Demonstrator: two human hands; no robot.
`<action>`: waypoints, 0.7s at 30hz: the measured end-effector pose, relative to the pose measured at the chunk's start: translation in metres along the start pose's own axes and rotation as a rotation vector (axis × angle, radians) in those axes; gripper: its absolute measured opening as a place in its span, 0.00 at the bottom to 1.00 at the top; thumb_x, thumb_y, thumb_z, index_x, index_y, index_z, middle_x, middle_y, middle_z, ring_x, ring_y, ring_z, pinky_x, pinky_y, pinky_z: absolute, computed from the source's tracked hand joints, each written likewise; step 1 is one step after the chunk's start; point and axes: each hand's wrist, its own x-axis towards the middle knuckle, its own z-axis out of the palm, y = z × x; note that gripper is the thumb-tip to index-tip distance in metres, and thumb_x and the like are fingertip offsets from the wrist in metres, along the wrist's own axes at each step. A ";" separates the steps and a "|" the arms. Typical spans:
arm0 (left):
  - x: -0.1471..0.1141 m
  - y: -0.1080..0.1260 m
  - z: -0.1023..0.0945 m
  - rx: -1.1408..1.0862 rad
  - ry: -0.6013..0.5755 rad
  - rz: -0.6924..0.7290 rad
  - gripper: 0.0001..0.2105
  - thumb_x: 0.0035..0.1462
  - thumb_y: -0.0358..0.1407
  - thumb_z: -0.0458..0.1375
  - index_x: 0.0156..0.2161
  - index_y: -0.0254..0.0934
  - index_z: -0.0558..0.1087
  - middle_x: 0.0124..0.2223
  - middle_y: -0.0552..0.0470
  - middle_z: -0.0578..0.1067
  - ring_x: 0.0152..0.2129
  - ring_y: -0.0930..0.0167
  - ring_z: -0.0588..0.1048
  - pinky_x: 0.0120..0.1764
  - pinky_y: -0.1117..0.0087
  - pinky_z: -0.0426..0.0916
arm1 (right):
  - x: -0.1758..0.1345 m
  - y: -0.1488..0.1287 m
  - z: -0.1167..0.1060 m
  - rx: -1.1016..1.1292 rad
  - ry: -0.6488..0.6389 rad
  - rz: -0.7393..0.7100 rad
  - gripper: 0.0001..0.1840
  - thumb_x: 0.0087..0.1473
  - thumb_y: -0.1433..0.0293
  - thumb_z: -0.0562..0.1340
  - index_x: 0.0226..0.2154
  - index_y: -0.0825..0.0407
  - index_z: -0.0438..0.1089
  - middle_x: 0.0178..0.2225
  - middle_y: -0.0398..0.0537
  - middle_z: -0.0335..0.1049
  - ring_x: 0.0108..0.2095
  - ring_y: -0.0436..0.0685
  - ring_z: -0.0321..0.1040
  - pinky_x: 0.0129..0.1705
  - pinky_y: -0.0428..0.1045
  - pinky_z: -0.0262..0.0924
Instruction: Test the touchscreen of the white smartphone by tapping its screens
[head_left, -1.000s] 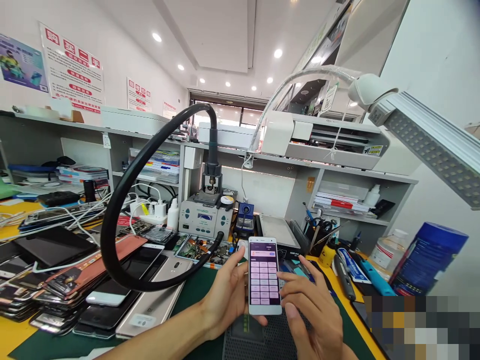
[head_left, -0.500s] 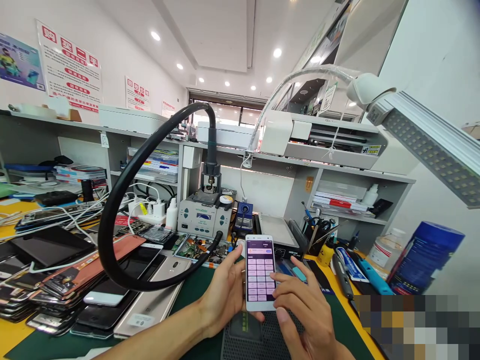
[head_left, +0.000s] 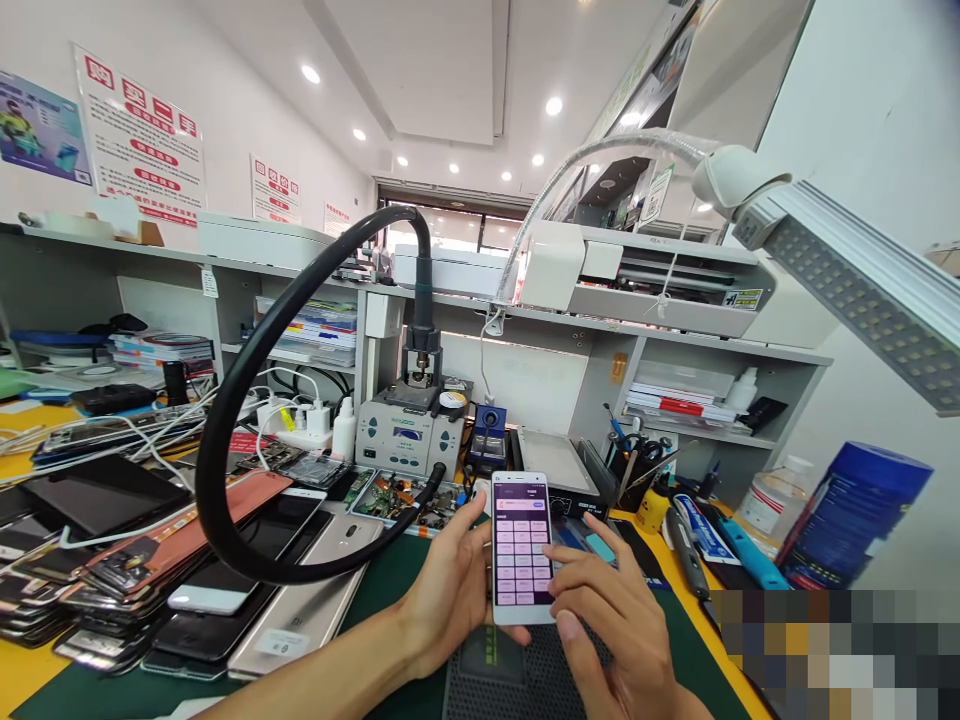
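A white smartphone (head_left: 523, 548) is upright above the work mat, its lit screen showing a grid of pale pink buttons. My left hand (head_left: 444, 582) grips it from the left side, thumb along the edge and fingers behind it. To its right is my right hand (head_left: 619, 622), palm down with the fingers apart and holding nothing. One fingertip of that hand is at the right edge of the screen; I cannot tell whether it touches. Below the phone lies a dark perforated pad (head_left: 480, 690) on the green mat (head_left: 401, 590).
Stacked phones and parts (head_left: 112, 580) cover the left side. A hot-air station (head_left: 405, 430) stands behind, its black hose (head_left: 214, 440) looping forward. A tray of circuit boards (head_left: 405, 500) sits before it. Tools, a bottle (head_left: 772, 500) and a blue can (head_left: 851, 515) stand right, under a lamp (head_left: 862, 290).
Almost nothing differs. The phone and both hands sit very slightly lower and further right in the picture, with the same grip and finger pose.
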 end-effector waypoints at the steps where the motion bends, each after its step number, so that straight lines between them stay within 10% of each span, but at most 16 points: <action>1: 0.000 0.000 0.000 -0.005 -0.002 -0.001 0.31 0.64 0.57 0.45 0.58 0.35 0.70 0.48 0.38 0.75 0.40 0.57 0.75 0.33 0.61 0.73 | 0.000 0.000 0.000 0.003 -0.002 -0.007 0.09 0.53 0.80 0.56 0.32 0.51 0.67 0.29 0.45 0.70 0.42 0.60 0.75 0.64 0.68 0.49; 21: 0.006 0.004 -0.008 -0.115 -0.017 -0.078 0.34 0.64 0.59 0.44 0.61 0.32 0.66 0.48 0.37 0.75 0.37 0.59 0.77 0.29 0.64 0.74 | 0.005 -0.004 -0.001 0.003 -0.016 -0.021 0.10 0.52 0.79 0.55 0.35 0.52 0.68 0.29 0.45 0.71 0.39 0.58 0.75 0.63 0.65 0.54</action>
